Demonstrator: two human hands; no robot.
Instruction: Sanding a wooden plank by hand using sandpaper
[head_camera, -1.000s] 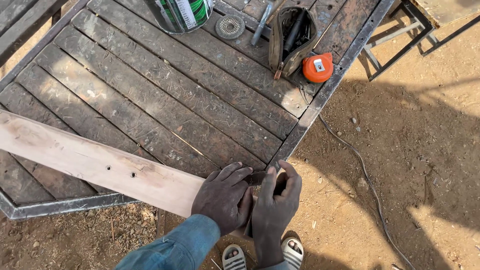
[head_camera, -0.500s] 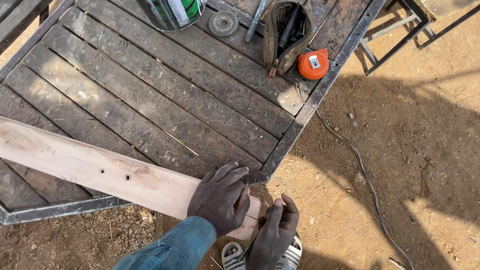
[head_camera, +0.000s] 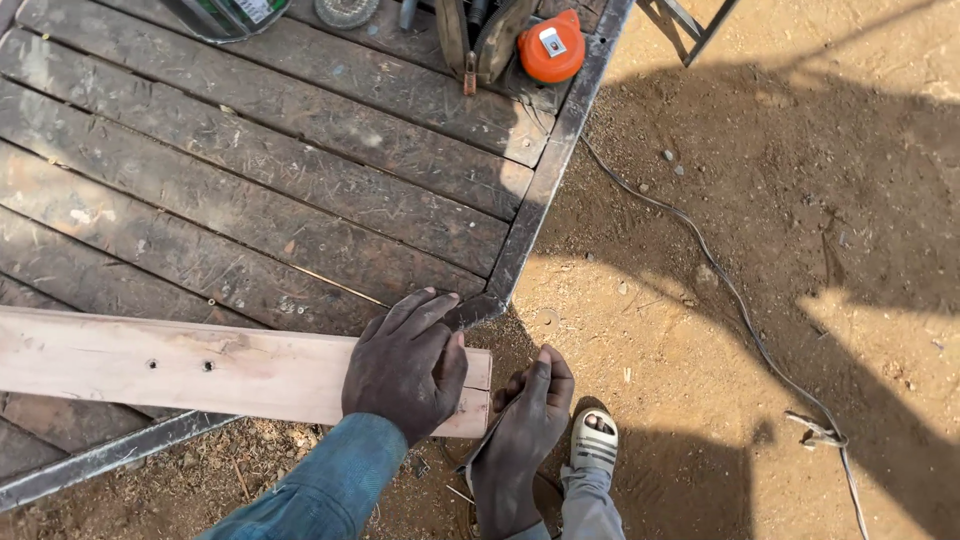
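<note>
A pale wooden plank (head_camera: 200, 365) with two small holes lies across the near edge of a dark slatted worktable (head_camera: 300, 200). Its right end sticks out past the table's corner. My left hand (head_camera: 405, 365), in a blue sleeve, presses down on the plank near that end, fingers bent over its far edge. My right hand (head_camera: 525, 430) is just below and beside the plank's end, fingers curled. A thin grey strip runs under it; whether it is gripped is unclear.
An orange tape measure (head_camera: 550, 45), a tool pouch (head_camera: 480, 35) and a green-and-white can (head_camera: 230, 15) sit at the table's far edge. A cable (head_camera: 720, 280) trails over the dirt ground at right. My sandalled foot (head_camera: 595, 445) stands below the plank's end.
The plank's end now juts out past the table corner. My right hand has dropped from the table's corner to below the plank's end. My left hand stays on the plank.
</note>
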